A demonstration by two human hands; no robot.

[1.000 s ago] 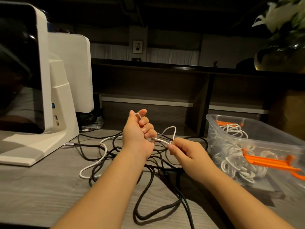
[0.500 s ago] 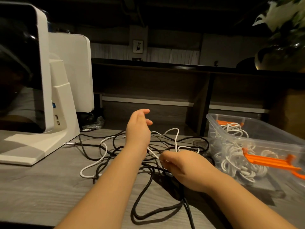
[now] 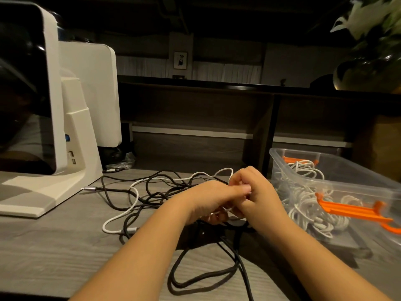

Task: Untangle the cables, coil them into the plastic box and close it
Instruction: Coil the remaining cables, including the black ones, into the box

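White cable (image 3: 121, 216): pinched by both hands – left (image 3: 208, 198), right (image 3: 258, 194)
Risk: black cables (image 3: 195, 276) snagging, knot tightening
Cause: hasty pulling

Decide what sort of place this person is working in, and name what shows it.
Probably a shop or café counter, dimly lit: a white point-of-sale style screen on a stand sits on the grey wood-grain counter, with dark shelving behind and a flower vase above.

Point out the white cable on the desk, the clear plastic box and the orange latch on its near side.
white cable (image 3: 121, 216): head view, on its loop lying left of the hands.
plastic box (image 3: 347, 171): head view, on the far rim.
orange latch (image 3: 351, 210): head view, on its long bar.
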